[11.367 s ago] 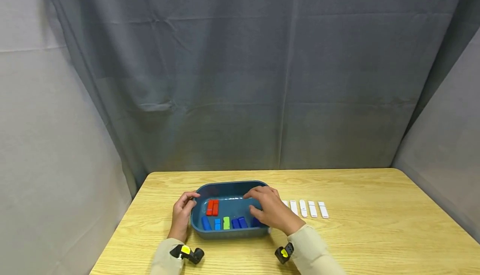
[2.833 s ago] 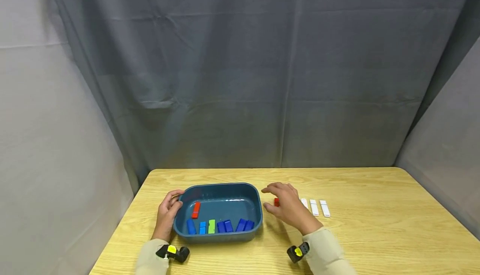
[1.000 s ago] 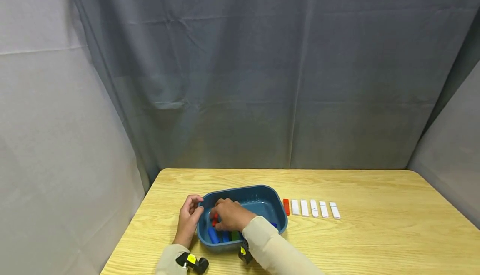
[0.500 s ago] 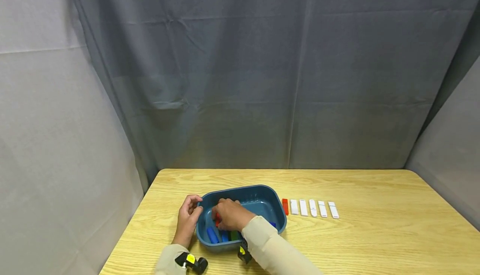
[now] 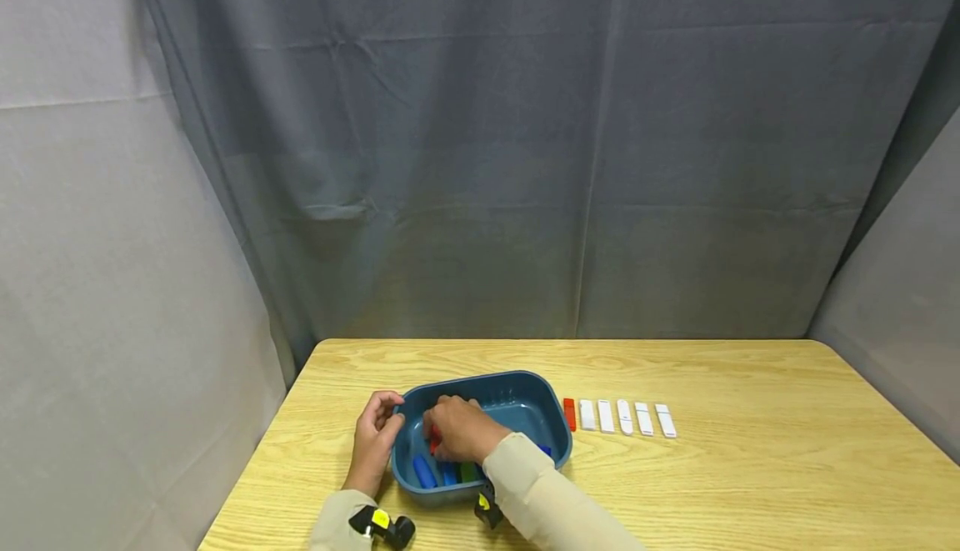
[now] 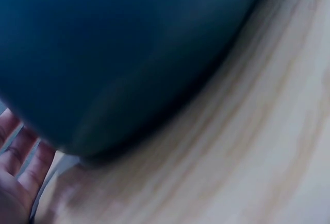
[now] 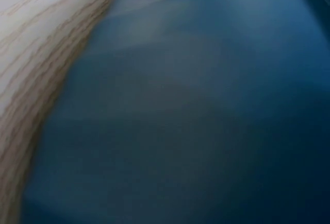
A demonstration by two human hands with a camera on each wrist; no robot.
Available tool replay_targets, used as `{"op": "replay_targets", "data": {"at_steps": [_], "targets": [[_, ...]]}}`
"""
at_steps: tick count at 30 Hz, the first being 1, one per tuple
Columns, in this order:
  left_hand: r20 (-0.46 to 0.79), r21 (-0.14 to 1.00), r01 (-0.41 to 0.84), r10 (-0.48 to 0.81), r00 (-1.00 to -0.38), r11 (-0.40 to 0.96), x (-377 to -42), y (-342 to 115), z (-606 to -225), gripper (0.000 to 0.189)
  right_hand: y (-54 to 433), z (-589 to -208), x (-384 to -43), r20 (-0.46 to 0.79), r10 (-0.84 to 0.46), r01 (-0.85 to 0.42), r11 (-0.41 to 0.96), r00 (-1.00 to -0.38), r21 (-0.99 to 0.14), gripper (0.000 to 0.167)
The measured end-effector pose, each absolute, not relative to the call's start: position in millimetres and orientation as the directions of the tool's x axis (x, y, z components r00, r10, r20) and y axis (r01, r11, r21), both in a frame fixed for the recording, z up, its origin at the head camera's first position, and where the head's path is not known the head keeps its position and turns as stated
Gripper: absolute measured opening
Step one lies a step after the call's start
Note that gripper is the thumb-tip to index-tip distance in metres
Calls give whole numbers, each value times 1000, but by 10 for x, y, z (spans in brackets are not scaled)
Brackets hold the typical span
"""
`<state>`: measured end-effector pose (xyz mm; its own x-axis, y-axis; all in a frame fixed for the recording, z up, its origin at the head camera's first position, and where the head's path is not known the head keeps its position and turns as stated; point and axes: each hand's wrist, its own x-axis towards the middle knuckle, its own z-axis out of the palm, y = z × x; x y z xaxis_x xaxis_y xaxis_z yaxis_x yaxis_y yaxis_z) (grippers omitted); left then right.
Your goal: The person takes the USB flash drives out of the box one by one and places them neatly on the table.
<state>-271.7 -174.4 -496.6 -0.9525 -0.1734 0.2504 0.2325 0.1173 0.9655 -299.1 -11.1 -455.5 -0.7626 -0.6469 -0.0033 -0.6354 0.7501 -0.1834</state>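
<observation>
My left hand [image 5: 371, 443] grips the left end of a dark teal plastic tub [image 5: 431, 497], thumb and fingers at its rim. In the left wrist view the fingers [image 6: 36, 165] lie against the tub's outer wall. Inside the tub, my right hand [image 5: 465, 430] pinches a red USB stick [image 5: 434, 443], mostly covered by the fingers. A blue stick [image 5: 423, 472], a lighter blue one [image 5: 449, 473] and a green one [image 5: 468, 473] lie along the near wall. At the right end a dark blue stick [image 5: 545, 450] shows; my forearm hides the floor between. The right wrist view shows only tub wall and table.
Right of the tub, a red USB stick [image 5: 570, 415] stands first in a row with several white sticks [image 5: 606, 417] on the wooden table [image 5: 750, 468]. A grey curtain [image 5: 480, 159] hangs behind the table; pale cloth screens [image 5: 112, 326] flank it.
Of two red sticks first in the tub, one now lies left of the white row. My right hand has moved from there back into the tub and closed on the other red stick.
</observation>
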Motion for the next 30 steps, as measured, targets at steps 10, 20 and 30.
{"op": "replay_targets", "data": {"at_steps": [10, 20, 30], "targets": [[273, 960, 256, -171, -947, 117, -2728, -1728, -4968, 24, 24, -4459, -2976, 67, -661, -650, 706, -747, -280, 27], [287, 954, 261, -192, -938, 148, -2781, -1863, -4975, 23, 352, -4149, -2919, 170, -672, -661, 594, -721, -458, 23], [268, 958, 238, -205, -941, 158, -2998, -2126, -5258, 23, 677, -4044, -2793, 215, -595, -611, 615, -774, -498, 24]]}}
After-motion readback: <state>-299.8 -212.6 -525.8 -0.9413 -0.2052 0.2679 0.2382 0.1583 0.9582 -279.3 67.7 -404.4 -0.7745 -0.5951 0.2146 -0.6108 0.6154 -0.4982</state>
